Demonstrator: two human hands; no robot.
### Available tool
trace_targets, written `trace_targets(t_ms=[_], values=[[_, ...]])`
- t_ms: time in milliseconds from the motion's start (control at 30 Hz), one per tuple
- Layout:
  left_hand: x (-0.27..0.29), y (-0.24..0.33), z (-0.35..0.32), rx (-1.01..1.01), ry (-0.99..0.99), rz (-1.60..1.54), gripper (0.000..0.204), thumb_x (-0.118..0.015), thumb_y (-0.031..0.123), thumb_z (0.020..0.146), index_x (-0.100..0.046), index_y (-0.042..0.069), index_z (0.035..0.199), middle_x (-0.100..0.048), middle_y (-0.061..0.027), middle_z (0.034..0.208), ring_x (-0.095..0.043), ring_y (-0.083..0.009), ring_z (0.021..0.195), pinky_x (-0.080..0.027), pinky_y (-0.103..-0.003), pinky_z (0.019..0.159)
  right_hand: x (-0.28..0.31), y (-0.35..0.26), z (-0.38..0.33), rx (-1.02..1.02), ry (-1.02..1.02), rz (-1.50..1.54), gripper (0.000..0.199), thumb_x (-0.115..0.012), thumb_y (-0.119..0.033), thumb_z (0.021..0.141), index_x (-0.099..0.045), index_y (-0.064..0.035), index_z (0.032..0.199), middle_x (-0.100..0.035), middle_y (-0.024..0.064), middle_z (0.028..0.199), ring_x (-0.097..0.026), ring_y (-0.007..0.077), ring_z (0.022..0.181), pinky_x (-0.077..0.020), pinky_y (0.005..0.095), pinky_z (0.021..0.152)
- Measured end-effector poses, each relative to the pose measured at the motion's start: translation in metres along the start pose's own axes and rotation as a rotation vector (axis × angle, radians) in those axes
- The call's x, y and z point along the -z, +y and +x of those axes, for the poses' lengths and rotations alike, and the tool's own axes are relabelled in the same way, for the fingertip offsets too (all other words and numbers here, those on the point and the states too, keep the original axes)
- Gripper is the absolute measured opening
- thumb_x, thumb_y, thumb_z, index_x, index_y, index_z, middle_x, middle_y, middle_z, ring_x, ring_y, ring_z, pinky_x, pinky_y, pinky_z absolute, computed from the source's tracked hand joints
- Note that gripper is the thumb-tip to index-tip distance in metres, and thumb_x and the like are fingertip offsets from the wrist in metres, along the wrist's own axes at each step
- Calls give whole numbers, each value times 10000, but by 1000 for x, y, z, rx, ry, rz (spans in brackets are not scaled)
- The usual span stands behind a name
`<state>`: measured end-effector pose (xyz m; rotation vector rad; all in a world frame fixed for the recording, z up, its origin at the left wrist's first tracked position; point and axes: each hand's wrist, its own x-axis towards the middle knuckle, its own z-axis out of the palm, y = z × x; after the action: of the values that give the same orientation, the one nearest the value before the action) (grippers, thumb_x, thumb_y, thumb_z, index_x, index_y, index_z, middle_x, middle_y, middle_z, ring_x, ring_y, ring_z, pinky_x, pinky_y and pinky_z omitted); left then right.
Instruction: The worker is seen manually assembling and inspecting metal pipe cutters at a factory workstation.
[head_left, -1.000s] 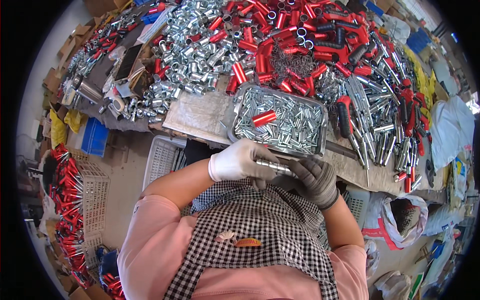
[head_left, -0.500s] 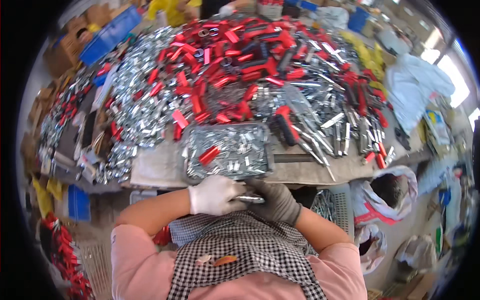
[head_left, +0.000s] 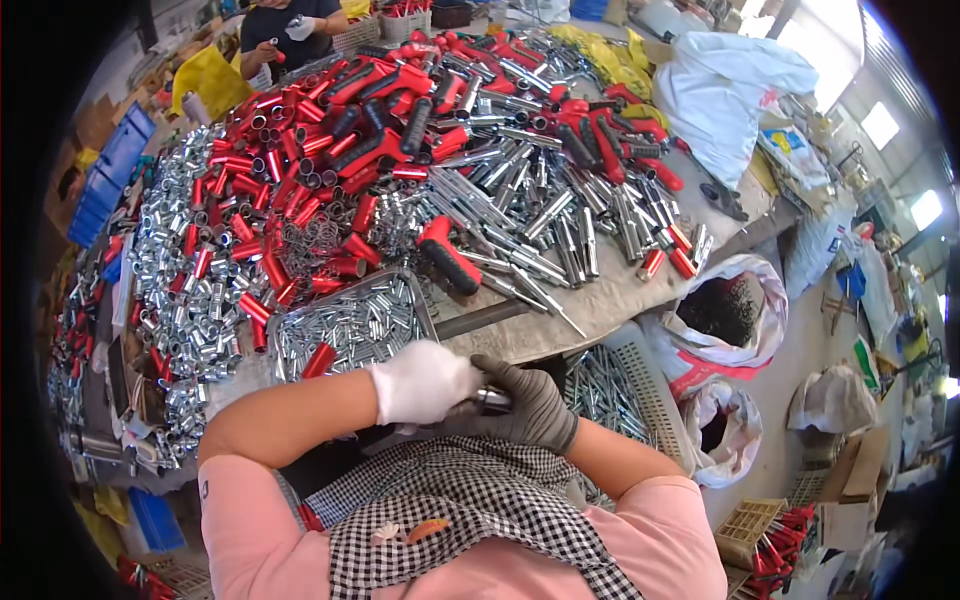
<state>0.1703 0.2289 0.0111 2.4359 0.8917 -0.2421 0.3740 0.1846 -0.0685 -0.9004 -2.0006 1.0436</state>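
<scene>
My left hand [head_left: 425,382], in a white glove, is closed in front of my chest; its fingertips are hidden behind its back. Against it, my right hand [head_left: 535,405] in a dark grey glove closes around a shiny metal cylindrical piece [head_left: 493,399], of which only a short part shows. Just beyond my left hand lies a metal tray [head_left: 428,318] full of small silver pins [head_left: 375,325], with a red tube [head_left: 319,361] among them. A red-and-black handle with a long metal rod [head_left: 450,258] rests right of the tray.
Piles of red tubes [head_left: 270,265], silver sleeves [head_left: 170,225] and metal rods [head_left: 590,240] cover the table. A crate of long metal pieces [head_left: 610,395] stands below its edge at right, beside white sacks [head_left: 770,310]. Across the table, another person [head_left: 285,35] handles small parts.
The view has swung to the right and the tray now appears farther left. My hands remain together at the metal piece, with my left hand turned more over it.
</scene>
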Motion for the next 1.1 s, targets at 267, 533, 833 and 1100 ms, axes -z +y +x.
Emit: trace_targets(t_ms=[267, 533, 833, 1100], values=[[69, -9, 95, -185, 214, 202, 428, -749, 450, 740, -677, 53, 881, -673, -178, 813, -679, -347, 789, -545, -439, 732, 53, 7, -23, -318, 586, 40, 331, -751, -78, 809, -664, -11, 1121, -695, 53, 884, -613, 88, 750, -504, 250, 691], [61, -45, 247, 468, 420, 282, 298, -525, 220, 898, -754, 80, 1028, -716, -145, 1091, -701, -313, 993, -572, -450, 791, 87, 31, -75, -369, 776, 109, 267, -742, -132, 862, -639, -6, 1074, -657, 54, 952, -603, 127, 850, -500, 285, 771], [67, -96, 224, 307, 829, -68, 339, -465, 245, 934, -614, -50, 1006, -641, -319, 978, -603, -482, 985, -452, -534, 861, 61, 14, -67, -337, 656, 364, 446, -787, -173, 788, -617, 25, 1150, -680, 69, 1008, -626, 145, 952, -518, 325, 848], [67, -33, 130, 23, 762, -1067, 311, -561, 348, 954, -628, 48, 904, -522, 38, 674, -461, -47, 524, -334, -205, 441, 47, 4, -72, -322, 610, 345, 424, -783, -203, 820, -635, 20, 1149, -680, 68, 1002, -610, 121, 944, -502, 308, 868]])
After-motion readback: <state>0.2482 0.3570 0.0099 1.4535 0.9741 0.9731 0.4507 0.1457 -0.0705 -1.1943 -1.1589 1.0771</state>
